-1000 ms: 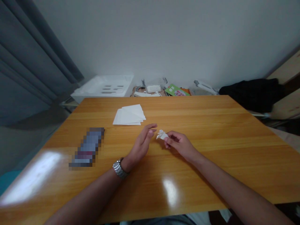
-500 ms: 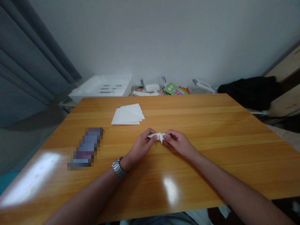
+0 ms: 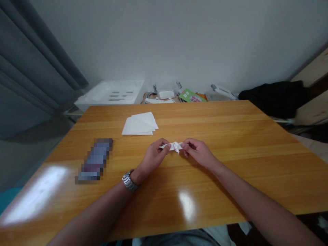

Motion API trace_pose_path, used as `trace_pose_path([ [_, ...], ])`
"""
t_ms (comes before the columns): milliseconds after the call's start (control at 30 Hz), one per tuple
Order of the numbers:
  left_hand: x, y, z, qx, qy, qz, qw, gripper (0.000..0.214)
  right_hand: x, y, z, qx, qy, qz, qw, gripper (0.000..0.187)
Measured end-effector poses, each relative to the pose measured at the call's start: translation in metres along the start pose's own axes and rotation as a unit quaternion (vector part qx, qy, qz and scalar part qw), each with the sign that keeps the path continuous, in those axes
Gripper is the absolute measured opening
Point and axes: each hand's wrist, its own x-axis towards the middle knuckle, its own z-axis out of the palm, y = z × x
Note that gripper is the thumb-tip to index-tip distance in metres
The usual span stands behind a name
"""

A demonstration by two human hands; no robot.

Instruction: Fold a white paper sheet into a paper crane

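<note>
A small folded white paper figure (image 3: 174, 147) is held just above the wooden table (image 3: 230, 143) near its middle. My left hand (image 3: 153, 158), with a metal watch on the wrist, pinches the figure's left end. My right hand (image 3: 198, 153) pinches its right end. Both hands have their fingers closed on the paper, which stretches between them.
A small stack of white paper sheets (image 3: 140, 124) lies farther back on the table. A blurred-out flat object (image 3: 94, 160) lies to the left. Behind the table are a white tray (image 3: 111, 94), assorted clutter (image 3: 176, 95) and dark cloth (image 3: 274, 97). A curtain hangs at the left.
One second ago my left hand was open beside the paper, held only by my right hand. My left hand then closed on the figure's left end, and both now hold it.
</note>
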Motion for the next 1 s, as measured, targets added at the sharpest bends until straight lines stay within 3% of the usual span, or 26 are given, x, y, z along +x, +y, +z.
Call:
trace_pose_path([
  [300,0.0018,-0.0018,-0.0031,-0.001,-0.004,-0.006,1.000,0.032,-0.0004,-0.0047,-0.0037,0.005,-0.011,-0.002,1.000,0.035],
  [667,0.0020,0.0001,-0.0023,-0.007,0.007,-0.013,1.000,0.031,-0.0022,-0.0091,-0.0057,-0.087,0.018,-0.009,0.996,0.029],
  [900,0.0028,0.0010,-0.0054,0.002,0.026,-0.027,0.999,0.030,-0.0029,-0.0059,-0.0019,-0.107,0.005,-0.050,0.993,0.022],
  [1000,0.0020,0.0016,-0.0061,0.007,0.002,-0.025,1.000,0.026,-0.0043,-0.0087,-0.0028,-0.095,0.022,-0.104,0.990,0.028],
])
